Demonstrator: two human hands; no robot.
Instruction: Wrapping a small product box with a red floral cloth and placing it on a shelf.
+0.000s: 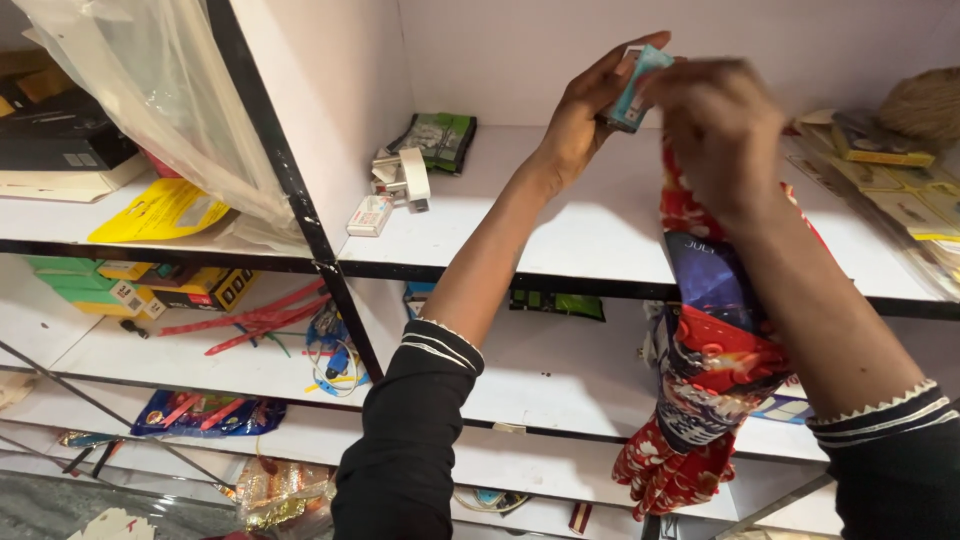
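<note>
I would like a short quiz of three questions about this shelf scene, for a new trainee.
1. True or false: both hands touch the small teal packet.
2. Which lies nearest the white chargers on the top shelf? A) green-black pouch B) yellow card C) red straps
3. Fill in: a red patterned ____ hangs below the right hand.

Key:
1. True; the left hand grips it, and the right hand's fingers meet its top, though blurred.
2. A.
3. Cloth.
</note>
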